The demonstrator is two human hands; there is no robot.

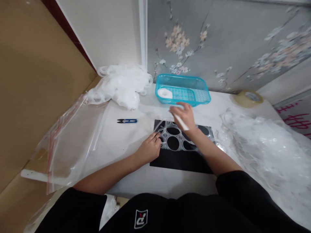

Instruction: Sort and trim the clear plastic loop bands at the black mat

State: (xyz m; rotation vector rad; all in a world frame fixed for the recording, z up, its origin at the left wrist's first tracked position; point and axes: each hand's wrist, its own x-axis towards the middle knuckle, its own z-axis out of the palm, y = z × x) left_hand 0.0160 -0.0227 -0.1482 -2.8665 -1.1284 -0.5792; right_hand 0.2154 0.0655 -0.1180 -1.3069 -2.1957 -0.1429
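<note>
A black rectangular mat [181,160] lies on the table in front of me, with a group of translucent plastic rings [173,143] spread over its upper part. My left hand [151,148] is at the mat's left edge, its fingers closed on the edge of a ring. Above the rings my right hand [186,116] is raised and blurred, its fingers curled around a slim white stick [181,123]. The stick's exact kind cannot be made out. Blue thread snips [127,121] lie to the left of the mat.
A turquoise plastic basket [202,94] with a white roll [165,93] in it stands behind the mat. White rings are heaped [123,84] at the back left, beside clear zip bags [73,145]. On the right are a tape roll [249,97] and a large translucent pile [272,145].
</note>
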